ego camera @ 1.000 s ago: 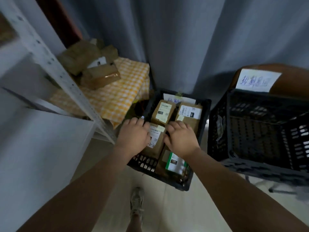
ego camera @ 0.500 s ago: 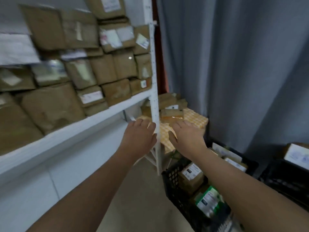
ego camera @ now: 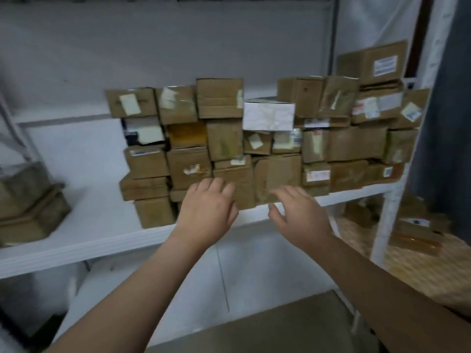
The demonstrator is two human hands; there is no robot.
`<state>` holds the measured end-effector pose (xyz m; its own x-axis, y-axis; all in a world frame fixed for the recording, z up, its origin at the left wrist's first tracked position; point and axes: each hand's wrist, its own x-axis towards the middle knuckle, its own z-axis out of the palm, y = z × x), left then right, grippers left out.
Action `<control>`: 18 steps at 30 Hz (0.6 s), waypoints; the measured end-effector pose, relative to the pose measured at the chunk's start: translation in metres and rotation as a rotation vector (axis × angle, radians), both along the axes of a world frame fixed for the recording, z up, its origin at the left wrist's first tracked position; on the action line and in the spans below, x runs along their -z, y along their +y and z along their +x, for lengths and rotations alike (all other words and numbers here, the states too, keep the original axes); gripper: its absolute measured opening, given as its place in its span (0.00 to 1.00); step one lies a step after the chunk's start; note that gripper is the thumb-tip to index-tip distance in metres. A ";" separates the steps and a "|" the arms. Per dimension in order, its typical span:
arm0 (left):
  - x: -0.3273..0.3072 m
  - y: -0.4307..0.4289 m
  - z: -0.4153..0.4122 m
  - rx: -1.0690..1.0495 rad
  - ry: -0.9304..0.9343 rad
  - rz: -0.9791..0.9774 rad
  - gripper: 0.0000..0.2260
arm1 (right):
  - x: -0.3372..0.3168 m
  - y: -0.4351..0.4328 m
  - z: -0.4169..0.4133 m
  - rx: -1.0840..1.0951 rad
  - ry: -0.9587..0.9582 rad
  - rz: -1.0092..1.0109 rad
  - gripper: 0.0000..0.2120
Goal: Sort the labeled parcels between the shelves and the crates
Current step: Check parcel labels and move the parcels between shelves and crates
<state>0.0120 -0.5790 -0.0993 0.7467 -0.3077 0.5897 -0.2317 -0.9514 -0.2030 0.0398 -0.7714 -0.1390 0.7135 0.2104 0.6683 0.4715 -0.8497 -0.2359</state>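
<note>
A wall of stacked brown cardboard parcels [ego camera: 265, 138] with white labels fills the white shelf [ego camera: 102, 235] in front of me, with one white box [ego camera: 269, 115] among them. My left hand [ego camera: 207, 212] reaches to the bottom row with fingers straight, at or just before the lowest parcel [ego camera: 244, 184]. My right hand [ego camera: 298, 212] hovers beside it, fingers spread and relaxed, holding nothing. No crate is in view.
Two brown parcels [ego camera: 28, 202] sit stacked at the shelf's left end. The shelf's white upright post [ego camera: 390, 205] stands at the right. Behind it a yellow checked table [ego camera: 413, 266] carries more parcels [ego camera: 418, 230]. A grey curtain [ego camera: 448, 123] hangs at far right.
My view swung from the crate on the floor up and left to the shelf. Both hands left the crate's parcels and rose empty to the shelf's bottom row.
</note>
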 end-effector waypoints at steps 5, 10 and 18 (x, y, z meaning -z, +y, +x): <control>-0.020 0.100 -0.019 -0.090 -0.059 0.003 0.15 | -0.026 0.121 0.007 -0.132 -0.027 0.029 0.16; -0.035 0.184 -0.018 -0.103 -0.117 -0.014 0.18 | -0.049 0.213 0.012 -0.181 -0.092 0.077 0.17; -0.098 0.236 0.051 -0.062 -0.271 0.067 0.34 | -0.115 0.251 0.051 -0.010 -0.302 0.066 0.19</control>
<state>0.0630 -0.3428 -0.0012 0.5830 -0.3110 0.7506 -0.1020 -0.9446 -0.3121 0.0908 -0.5199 -0.0240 0.4783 0.1655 0.8624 0.5371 -0.8321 -0.1382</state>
